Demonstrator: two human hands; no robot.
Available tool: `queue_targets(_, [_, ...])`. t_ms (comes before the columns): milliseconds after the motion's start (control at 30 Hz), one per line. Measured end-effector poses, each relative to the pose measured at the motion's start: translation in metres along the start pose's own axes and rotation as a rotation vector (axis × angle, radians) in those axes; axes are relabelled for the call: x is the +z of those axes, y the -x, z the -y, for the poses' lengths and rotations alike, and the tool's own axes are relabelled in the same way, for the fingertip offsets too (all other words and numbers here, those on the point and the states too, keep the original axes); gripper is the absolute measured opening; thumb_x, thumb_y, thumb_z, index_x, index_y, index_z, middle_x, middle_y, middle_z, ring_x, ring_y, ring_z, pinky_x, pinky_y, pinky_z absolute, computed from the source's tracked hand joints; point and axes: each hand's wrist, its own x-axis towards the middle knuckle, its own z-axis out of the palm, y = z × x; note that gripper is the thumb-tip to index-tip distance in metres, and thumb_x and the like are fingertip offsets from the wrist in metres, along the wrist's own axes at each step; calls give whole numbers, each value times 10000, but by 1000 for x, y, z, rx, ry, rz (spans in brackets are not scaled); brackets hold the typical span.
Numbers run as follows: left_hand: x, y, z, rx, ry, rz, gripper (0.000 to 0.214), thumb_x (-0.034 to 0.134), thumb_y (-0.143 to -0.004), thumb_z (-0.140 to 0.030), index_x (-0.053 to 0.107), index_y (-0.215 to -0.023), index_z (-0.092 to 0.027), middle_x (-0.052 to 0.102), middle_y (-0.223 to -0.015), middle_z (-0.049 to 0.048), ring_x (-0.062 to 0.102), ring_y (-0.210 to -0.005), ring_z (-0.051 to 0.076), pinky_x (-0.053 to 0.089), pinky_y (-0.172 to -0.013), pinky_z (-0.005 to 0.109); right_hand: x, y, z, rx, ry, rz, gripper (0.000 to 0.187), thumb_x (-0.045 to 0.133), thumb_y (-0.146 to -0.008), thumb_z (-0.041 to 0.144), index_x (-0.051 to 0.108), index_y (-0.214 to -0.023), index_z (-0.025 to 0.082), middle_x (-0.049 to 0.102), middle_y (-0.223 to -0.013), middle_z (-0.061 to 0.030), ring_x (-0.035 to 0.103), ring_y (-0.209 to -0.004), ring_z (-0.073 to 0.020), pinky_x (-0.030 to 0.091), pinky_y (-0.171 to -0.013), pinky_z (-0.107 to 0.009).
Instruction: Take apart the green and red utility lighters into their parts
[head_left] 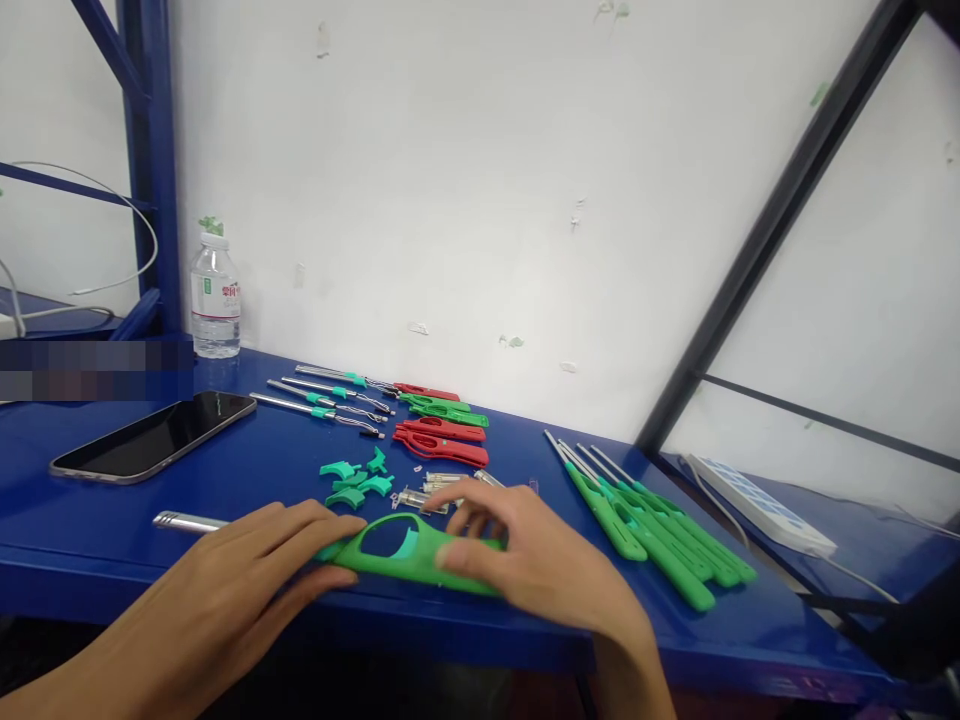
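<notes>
A green long-necked lighter lies level between my hands at the front edge of the blue table. My left hand pinches its neck end, where the metal tube sticks out to the left. With thumb and fingers, my right hand grips the green handle and covers its right end. A teal trigger shows inside the lighter's oval opening. Just beyond lie loose teal triggers and clear fuel tanks, partly hidden behind my right hand.
Metal tubes with wires lie behind, beside red handle shells and green handle shells. Several green lighters lie at right. A phone and water bottle stand left. A power strip lies beyond the right frame post.
</notes>
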Motion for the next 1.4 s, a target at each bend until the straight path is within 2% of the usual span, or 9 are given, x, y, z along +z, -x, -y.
queue_targets(133, [-6,12,2,122,9,32,492,480,-1133,-311,548,-1589,-482,800,-1311,-57,788,-1117,178,551,-1137,301,7,-4,5,-33,5,55,366,897,-862,610,816,-861,253,576,-707,41,477,-689,-149,309,-598,-286])
queue_targets(233, [-8,14,2,140,14,106,712,404,-1067,-159,376,-1705,-475,784,-1381,-49,784,-1170,183,552,-1117,283,4,-5,2,-81,40,7,364,903,-864,593,805,-827,245,578,-693,54,456,-668,-136,302,-609,-291])
queue_targets(333, [-5,11,2,209,-12,165,748,543,-1052,-203,335,-1729,-442,829,-1285,-38,816,-1067,195,605,-984,253,-1,-4,-1,-159,115,-42,287,891,-903,537,825,-915,258,692,-768,39,568,-700,-159,372,-663,-299])
queue_targets(400, [1,10,3,130,-20,137,632,607,-1061,-263,484,-1651,-452,847,-1191,-23,820,-1004,211,620,-881,255,-3,-4,-3,-226,134,-56,212,872,-942,469,818,-966,266,749,-865,20,642,-779,-183,431,-731,-304])
queue_targets(600, [7,5,4,59,-30,114,370,506,-1142,-475,688,-1452,-385,844,-1172,-8,811,-953,206,592,-814,269,-1,-5,-4,-284,102,-5,179,837,-983,251,746,-1128,305,786,-1173,24,707,-1036,-201,494,-948,-319])
queue_targets(833, [-1,-14,2,33,43,129,392,434,-1161,-462,766,-1309,-315,807,-1138,33,794,-972,182,602,-750,229,5,-10,-5,-191,121,17,173,728,-1068,457,764,-1143,305,822,-1162,16,740,-1064,-231,491,-947,-341])
queue_targets(967, [2,-15,5,64,30,85,389,457,-1158,-502,791,-1253,-328,806,-1119,17,788,-986,189,613,-869,257,7,-16,-13,-220,94,40,242,605,-1138,465,778,-1186,301,821,-1214,-4,744,-1112,-235,496,-990,-358])
queue_targets(1167, [-1,-18,2,104,8,58,452,418,-1166,-547,809,-1222,-329,836,-1062,-10,786,-976,197,598,-889,284,8,-20,-24,-177,112,32,397,905,-897,528,798,-1214,315,821,-1182,-3,747,-1095,-259,513,-930,-346])
queue_targets(1400, [-8,-21,-11,76,92,67,237,537,-1141,-431,740,-1141,-307,781,-1007,-35,739,-867,145,551,-798,244,17,-19,-13,-141,221,68,458,917,-859,596,818,-1191,296,810,-1172,-29,722,-1099,-285,492,-917,-373])
